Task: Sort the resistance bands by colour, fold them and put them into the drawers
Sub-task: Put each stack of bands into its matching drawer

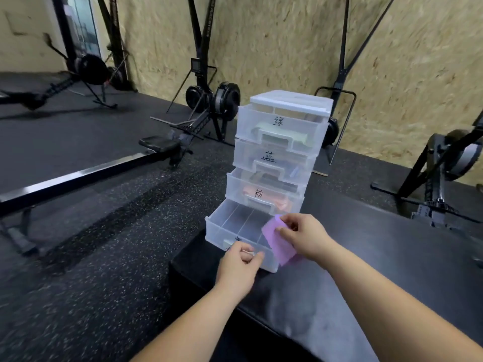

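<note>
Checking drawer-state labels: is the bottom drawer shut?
No, the bottom drawer is pulled out, with the left hand gripping its front and the right hand pinching a purple band over its right end.

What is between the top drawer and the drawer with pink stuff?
The second drawer, with a handwritten label, sits stacked between the top drawer and the pink drawer. The head view shows it.
</note>
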A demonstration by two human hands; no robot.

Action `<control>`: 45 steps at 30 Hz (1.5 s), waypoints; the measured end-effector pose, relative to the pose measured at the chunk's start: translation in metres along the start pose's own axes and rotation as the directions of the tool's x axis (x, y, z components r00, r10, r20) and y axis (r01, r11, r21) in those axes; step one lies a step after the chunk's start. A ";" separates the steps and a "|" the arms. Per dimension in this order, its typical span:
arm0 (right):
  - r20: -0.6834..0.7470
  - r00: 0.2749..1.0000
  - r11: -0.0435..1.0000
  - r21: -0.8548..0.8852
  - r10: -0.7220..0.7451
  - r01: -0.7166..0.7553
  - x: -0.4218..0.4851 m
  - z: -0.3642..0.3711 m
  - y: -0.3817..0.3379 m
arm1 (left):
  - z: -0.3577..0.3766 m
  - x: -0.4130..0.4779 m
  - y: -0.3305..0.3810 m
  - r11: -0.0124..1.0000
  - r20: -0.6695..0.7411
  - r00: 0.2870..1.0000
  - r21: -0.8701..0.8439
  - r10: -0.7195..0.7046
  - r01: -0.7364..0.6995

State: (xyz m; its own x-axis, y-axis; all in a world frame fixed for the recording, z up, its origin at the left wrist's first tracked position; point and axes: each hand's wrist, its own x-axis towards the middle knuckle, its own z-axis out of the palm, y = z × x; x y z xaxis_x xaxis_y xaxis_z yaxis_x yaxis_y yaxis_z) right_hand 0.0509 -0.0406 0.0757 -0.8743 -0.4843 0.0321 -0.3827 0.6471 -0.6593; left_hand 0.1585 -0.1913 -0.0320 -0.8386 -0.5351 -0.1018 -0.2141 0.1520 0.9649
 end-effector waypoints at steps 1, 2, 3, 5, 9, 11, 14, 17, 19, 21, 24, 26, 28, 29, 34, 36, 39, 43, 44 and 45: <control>0.033 0.999 0.997 -0.080 -0.017 0.019 0.014 0.002 -0.006 | -0.005 0.006 -0.007 0.999 -0.027 0.999 0.044 -0.023 0.024; 0.068 0.997 0.988 -0.150 -0.029 0.039 0.027 0.006 -0.013 | -0.010 0.011 -0.014 0.994 -0.051 0.998 0.092 -0.047 0.052; 0.102 0.994 0.976 -0.212 -0.033 0.054 0.041 0.011 -0.017 | -0.014 0.016 -0.020 0.988 -0.078 0.995 0.139 -0.064 0.074; 0.157 0.987 0.953 -0.291 -0.040 0.085 0.065 0.022 -0.024 | -0.019 0.027 -0.031 0.976 -0.125 0.991 0.202 -0.053 0.077; 0.216 0.975 0.926 -0.357 -0.050 0.126 0.101 0.050 -0.029 | -0.021 0.044 -0.042 0.960 -0.168 0.986 0.278 0.019 0.029; 0.216 0.975 0.951 -0.291 -0.045 0.108 0.113 0.063 -0.026 | -0.018 0.050 -0.044 0.957 -0.187 0.982 0.289 0.038 0.018; 0.232 0.972 0.956 -0.275 -0.033 0.098 0.128 0.081 -0.013 | -0.008 0.057 -0.049 0.953 -0.246 0.967 0.301 0.067 0.011; 0.296 0.953 0.924 -0.378 0.068 0.051 0.136 0.098 0.010 | 0.002 0.061 -0.055 0.944 -0.314 0.943 0.331 0.110 0.000; 0.308 0.939 0.888 -0.460 0.152 0.007 0.138 0.104 0.022 | 0.007 0.060 -0.059 0.937 -0.339 0.928 0.349 0.152 -0.026; 0.290 0.939 0.871 -0.491 0.183 -0.018 0.140 0.105 0.026 | 0.009 0.061 -0.063 0.926 -0.347 0.920 0.376 0.183 -0.042; 0.263 0.953 0.855 -0.519 0.152 0.006 0.142 0.103 0.022 | 0.011 0.063 -0.062 0.913 -0.350 0.917 0.407 0.191 -0.035; 0.271 0.952 0.863 -0.505 0.141 0.016 0.139 0.100 0.021 | 0.013 0.064 -0.058 0.905 -0.342 0.921 0.425 0.185 -0.023; 0.271 0.952 0.881 -0.474 0.140 0.005 0.131 0.094 0.019 | 0.015 0.067 -0.052 0.902 -0.330 0.930 0.431 0.164 -0.006; 0.262 0.956 0.890 -0.456 0.134 0.000 0.125 0.089 0.019 | 0.016 0.070 -0.049 0.901 -0.320 0.935 0.434 0.154 0.000; 0.159 0.986 0.924 -0.382 0.046 0.018 0.087 0.061 0.019 | 0.016 0.088 -0.036 0.897 -0.247 0.964 0.442 0.101 0.019; 0.123 0.992 0.923 -0.384 0.017 0.032 0.069 0.050 0.019 | 0.012 0.087 -0.031 0.903 -0.209 0.975 0.430 0.075 0.023; 0.110 0.994 0.908 -0.415 -0.014 0.059 0.043 0.033 0.014 | 0.001 0.076 -0.020 0.898 -0.128 0.991 0.439 0.029 0.031; 0.094 0.994 0.878 -0.471 -0.049 0.088 0.017 0.004 -0.004 | -0.023 0.058 0.012 0.878 -0.072 0.995 0.478 0.063 -0.021; 0.074 0.995 0.875 -0.476 -0.059 0.088 0.012 -0.005 -0.009 | -0.030 0.053 0.023 0.876 -0.071 0.994 0.480 0.084 -0.040; 0.050 0.996 0.878 -0.471 -0.069 0.085 0.007 -0.014 -0.015 | -0.038 0.049 0.035 0.876 -0.071 0.992 0.479 0.107 -0.060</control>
State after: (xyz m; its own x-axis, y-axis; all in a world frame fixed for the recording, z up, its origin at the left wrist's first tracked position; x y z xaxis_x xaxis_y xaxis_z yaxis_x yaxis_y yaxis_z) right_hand 0.0462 -0.0454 0.0961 -0.8297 -0.5567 0.0405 -0.5507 0.8045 -0.2227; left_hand 0.1287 -0.2435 0.0063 -0.8192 -0.5731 0.0196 -0.3768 0.5637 0.7350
